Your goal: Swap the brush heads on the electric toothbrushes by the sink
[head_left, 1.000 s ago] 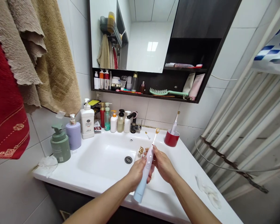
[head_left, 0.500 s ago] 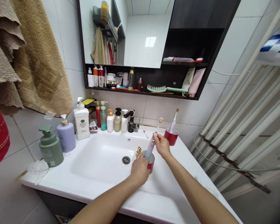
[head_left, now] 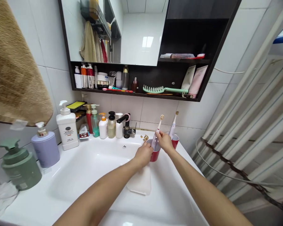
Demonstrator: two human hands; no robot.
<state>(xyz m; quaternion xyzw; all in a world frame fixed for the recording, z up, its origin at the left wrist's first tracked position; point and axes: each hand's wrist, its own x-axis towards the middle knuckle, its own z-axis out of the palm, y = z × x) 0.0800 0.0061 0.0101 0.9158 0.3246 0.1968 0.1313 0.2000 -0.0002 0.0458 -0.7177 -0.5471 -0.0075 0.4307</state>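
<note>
My left hand is wrapped round a red cup at the back right of the white basin. An electric toothbrush with a pale handle stands head up in that cup, and my right hand pinches its handle. Right behind stands a second red cup with another electric toothbrush in it. A white cloth lies on the basin under my left forearm.
A black tap and a row of bottles line the back of the basin. Pump dispensers stand at left below a brown towel. A dark shelf with a green hairbrush hangs above. White pipes run at right.
The toothbrush went from both hands into the red cup. My left hand took the cup and moved it back beside the second cup. The view shifted closer to the wall.
</note>
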